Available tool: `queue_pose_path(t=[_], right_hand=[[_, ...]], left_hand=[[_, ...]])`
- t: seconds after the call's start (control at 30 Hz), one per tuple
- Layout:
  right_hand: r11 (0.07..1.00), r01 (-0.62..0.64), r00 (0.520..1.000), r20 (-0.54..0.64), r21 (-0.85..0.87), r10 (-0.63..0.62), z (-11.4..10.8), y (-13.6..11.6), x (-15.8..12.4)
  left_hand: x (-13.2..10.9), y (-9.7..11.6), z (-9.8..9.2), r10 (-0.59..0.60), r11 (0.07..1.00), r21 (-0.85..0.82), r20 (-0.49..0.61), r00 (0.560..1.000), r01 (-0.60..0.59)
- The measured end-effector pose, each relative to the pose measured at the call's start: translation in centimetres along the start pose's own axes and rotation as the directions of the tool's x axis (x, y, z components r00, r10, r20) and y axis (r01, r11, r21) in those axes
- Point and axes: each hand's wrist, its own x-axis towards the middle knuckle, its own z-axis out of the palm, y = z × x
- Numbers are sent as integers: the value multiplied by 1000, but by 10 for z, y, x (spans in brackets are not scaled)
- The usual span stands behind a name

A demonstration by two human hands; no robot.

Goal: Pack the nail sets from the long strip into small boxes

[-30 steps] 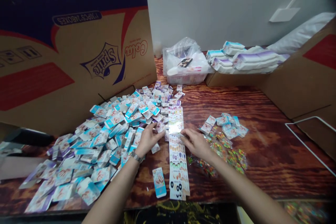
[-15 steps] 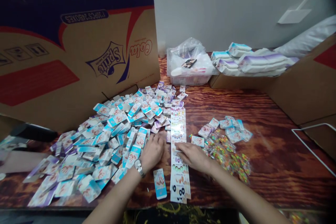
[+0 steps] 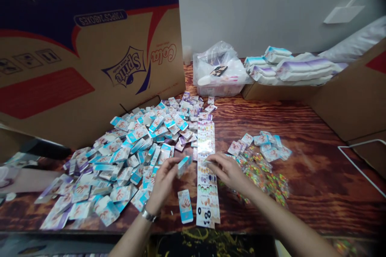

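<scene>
My left hand (image 3: 163, 182) is raised over the table, holding a small blue-and-white packet (image 3: 184, 166) in its fingertips. My right hand (image 3: 227, 170) rests beside a long column of patterned nail sticker sheets (image 3: 206, 172), its fingers bent at the column's edge. Whether those fingers pinch anything is hidden. To the left spreads a large heap of packets (image 3: 129, 160) printed with a hand. One such packet (image 3: 185, 206) lies alone near the column's foot. Right of my right hand sit a smaller group of packets (image 3: 265, 143) and scattered colourful clear sachets (image 3: 263, 176).
A printed cardboard box flap (image 3: 75, 60) stands behind the heap. At the back are a plastic tub with a clear bag (image 3: 220, 78) and stacked wrapped bundles (image 3: 289, 66). All of this stands on a wood-grain table (image 3: 313, 180). A white wire frame (image 3: 362, 164) lies right.
My left hand has risen from the table near the heap, now with a packet in its fingertips. My right hand has shifted slightly up the column's edge.
</scene>
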Motion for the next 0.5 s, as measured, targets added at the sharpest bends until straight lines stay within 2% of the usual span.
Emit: queue_pose_path(t=[0.03, 0.07, 0.1, 0.17, 0.23, 0.37, 0.5], right_hand=[[1000, 24, 997, -68, -2, -24, -2, -4, 2], [998, 58, 990, -129, -19, -60, -4, -7, 3], [994, 97, 979, -174, -49, -104, -4, -10, 4], [976, 174, 957, -213, -127, -198, -4, -15, 7], [958, 216, 941, -221, -189, -256, -4, -17, 8], [971, 181, 949, -231, -155, -213, -7, -19, 8], [983, 179, 977, -112, -39, -182, -8, -25, 5]], left_hand=[[-1, 8, -1, -108, 969, -225, -13, 994, 103], [-2, 14, -1, -196, 898, -402, 1, 981, 180], [-4, 18, 0, -258, 818, -526, 24, 966, 232], [-8, 23, 4, -320, 714, -637, 74, 945, 292], [-11, 25, 7, -313, 694, -649, 118, 942, 312], [-16, 27, 6, -181, 786, -535, 278, 943, 309], [-17, 24, 3, -110, 913, -305, 455, 884, 271]])
